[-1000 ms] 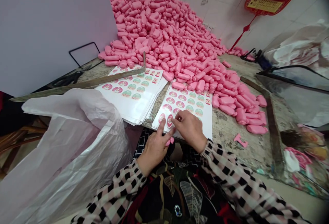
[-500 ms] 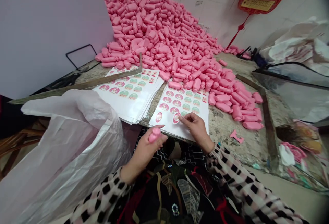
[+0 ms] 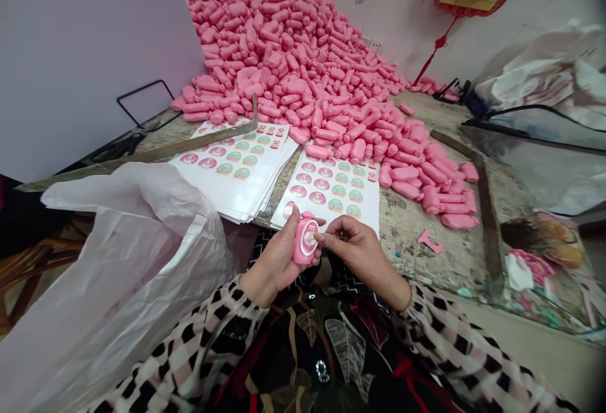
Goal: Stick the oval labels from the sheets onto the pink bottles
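Observation:
My left hand [image 3: 279,263] is wrapped round a small pink toy bottle [image 3: 300,256], its front turned up towards me. On that front lies an oval pink-and-white sticker [image 3: 310,233]. The thumb of my right hand [image 3: 357,250] touches the sticker's right side, its fingers curled close by. Just beyond both hands lies a sticker sheet [image 3: 296,209] with rows of pink and green labels; pink bottles cover its far edge. To its left, a stack of similar sheets [image 3: 189,182] rests under a flat bent strip [image 3: 208,138].
A large heap of pink bottles [image 3: 293,59] fills the back of the worn table [image 3: 402,236]. White plastic sheeting [image 3: 142,242] drapes at the left. A small pink piece [image 3: 430,241] lies right of the sheet, and a raised strip [image 3: 487,223] runs along the right side.
My right hand has peeled an oval sticker off the sheet and brought it onto the bottle. My left hand has left the sheet and turned the bottle face up.

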`<state>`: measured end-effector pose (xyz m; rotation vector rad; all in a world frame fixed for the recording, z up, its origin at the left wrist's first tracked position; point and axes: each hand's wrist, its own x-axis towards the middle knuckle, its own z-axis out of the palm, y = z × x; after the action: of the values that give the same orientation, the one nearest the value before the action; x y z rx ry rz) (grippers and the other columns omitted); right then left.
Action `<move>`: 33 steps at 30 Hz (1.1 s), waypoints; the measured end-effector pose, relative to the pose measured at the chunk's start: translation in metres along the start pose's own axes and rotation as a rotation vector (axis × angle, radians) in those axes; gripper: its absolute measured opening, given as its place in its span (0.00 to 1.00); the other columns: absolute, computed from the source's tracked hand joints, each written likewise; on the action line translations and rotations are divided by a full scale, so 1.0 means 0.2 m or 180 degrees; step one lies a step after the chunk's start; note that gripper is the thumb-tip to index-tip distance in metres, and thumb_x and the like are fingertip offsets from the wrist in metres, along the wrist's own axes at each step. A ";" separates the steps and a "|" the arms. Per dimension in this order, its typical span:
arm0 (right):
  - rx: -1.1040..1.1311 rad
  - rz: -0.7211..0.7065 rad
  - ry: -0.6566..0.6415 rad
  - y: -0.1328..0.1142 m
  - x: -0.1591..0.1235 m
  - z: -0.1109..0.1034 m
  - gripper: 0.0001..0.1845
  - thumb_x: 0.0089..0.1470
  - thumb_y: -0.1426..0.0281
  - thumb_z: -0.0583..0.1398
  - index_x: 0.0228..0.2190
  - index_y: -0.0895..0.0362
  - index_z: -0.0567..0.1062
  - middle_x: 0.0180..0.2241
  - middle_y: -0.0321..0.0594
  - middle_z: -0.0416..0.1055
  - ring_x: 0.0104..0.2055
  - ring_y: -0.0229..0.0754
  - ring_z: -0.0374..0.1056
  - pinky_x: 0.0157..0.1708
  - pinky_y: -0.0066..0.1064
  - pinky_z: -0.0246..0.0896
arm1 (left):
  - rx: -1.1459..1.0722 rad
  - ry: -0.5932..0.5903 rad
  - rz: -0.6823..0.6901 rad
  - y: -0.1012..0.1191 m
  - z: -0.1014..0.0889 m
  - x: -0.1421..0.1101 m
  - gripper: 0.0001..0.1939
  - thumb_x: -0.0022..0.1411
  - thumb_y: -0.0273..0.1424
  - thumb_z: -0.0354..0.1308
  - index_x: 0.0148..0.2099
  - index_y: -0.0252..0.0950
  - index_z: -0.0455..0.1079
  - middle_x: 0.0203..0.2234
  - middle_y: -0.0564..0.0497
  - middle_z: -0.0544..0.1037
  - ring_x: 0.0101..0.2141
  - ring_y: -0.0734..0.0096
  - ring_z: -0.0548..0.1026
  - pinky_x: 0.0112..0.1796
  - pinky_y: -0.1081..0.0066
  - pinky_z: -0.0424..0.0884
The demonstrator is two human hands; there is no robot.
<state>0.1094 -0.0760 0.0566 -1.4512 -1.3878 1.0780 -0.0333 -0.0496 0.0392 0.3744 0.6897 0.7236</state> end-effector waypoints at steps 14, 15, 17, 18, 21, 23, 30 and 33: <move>-0.0630 -0.0063 -0.0052 0.04 -0.02 0.01 0.13 0.47 0.57 0.60 0.24 0.55 0.70 0.23 0.33 0.71 0.26 0.37 0.64 0.28 0.28 0.57 | 0.0324 0.0042 0.0342 -0.01 0.02 -0.03 0.28 0.55 0.54 0.46 0.42 0.34 0.65 0.23 0.53 0.69 0.18 0.78 0.68 0.20 0.76 0.66; -0.0748 -0.0080 -0.0062 0.03 -0.02 0.01 0.14 0.48 0.57 0.59 0.25 0.55 0.70 0.23 0.33 0.71 0.26 0.37 0.64 0.28 0.28 0.57 | 0.0402 -0.0003 0.0348 -0.01 0.02 -0.03 0.28 0.55 0.54 0.46 0.43 0.34 0.65 0.23 0.53 0.69 0.19 0.78 0.69 0.21 0.75 0.67; -0.1073 -0.0191 -0.0110 0.02 -0.03 0.00 0.13 0.49 0.57 0.58 0.25 0.55 0.70 0.24 0.34 0.70 0.28 0.37 0.64 0.29 0.27 0.55 | 0.0689 -0.0136 0.0273 -0.01 0.01 -0.05 0.28 0.56 0.52 0.48 0.47 0.34 0.63 0.24 0.52 0.69 0.21 0.76 0.70 0.23 0.73 0.68; -0.1290 -0.0293 -0.0154 0.01 -0.04 -0.01 0.13 0.50 0.58 0.58 0.25 0.55 0.70 0.26 0.34 0.70 0.29 0.37 0.64 0.29 0.27 0.55 | 0.0874 -0.0214 0.0206 0.00 0.00 -0.06 0.26 0.56 0.50 0.51 0.48 0.34 0.62 0.24 0.52 0.70 0.21 0.75 0.71 0.24 0.73 0.68; -0.2039 -0.0613 -0.0170 -0.02 -0.07 -0.05 0.12 0.51 0.59 0.56 0.26 0.55 0.71 0.29 0.36 0.69 0.31 0.37 0.63 0.30 0.28 0.53 | 0.1206 -0.0374 0.0061 0.01 -0.02 -0.10 0.26 0.52 0.36 0.62 0.51 0.36 0.58 0.27 0.53 0.71 0.23 0.76 0.72 0.25 0.74 0.68; -0.2194 -0.0546 -0.0037 -0.02 -0.07 -0.07 0.13 0.49 0.57 0.58 0.28 0.55 0.72 0.29 0.36 0.69 0.31 0.38 0.62 0.30 0.28 0.52 | 0.1171 -0.0417 0.0004 0.01 -0.04 -0.12 0.27 0.52 0.30 0.62 0.52 0.37 0.57 0.29 0.52 0.72 0.24 0.76 0.71 0.26 0.74 0.68; 0.0912 0.0896 -0.0909 0.02 -0.07 -0.04 0.19 0.43 0.55 0.62 0.32 0.57 0.71 0.21 0.32 0.68 0.19 0.32 0.59 0.19 0.23 0.50 | 0.1251 -0.0780 -0.0301 -0.03 0.01 -0.12 0.46 0.50 0.21 0.57 0.63 0.44 0.32 0.28 0.50 0.75 0.24 0.69 0.74 0.28 0.67 0.69; 0.1545 0.1105 -0.1034 0.04 -0.11 -0.02 0.16 0.44 0.58 0.63 0.30 0.58 0.70 0.20 0.33 0.68 0.16 0.31 0.58 0.15 0.22 0.47 | 0.1501 -0.0863 -0.0420 -0.10 0.04 -0.09 0.51 0.49 0.21 0.57 0.63 0.46 0.24 0.27 0.51 0.75 0.23 0.69 0.74 0.28 0.65 0.69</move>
<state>0.1154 -0.0978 0.0504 -1.2096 -0.9938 1.7958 -0.0293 -0.0771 0.0422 0.8348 0.6160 0.3684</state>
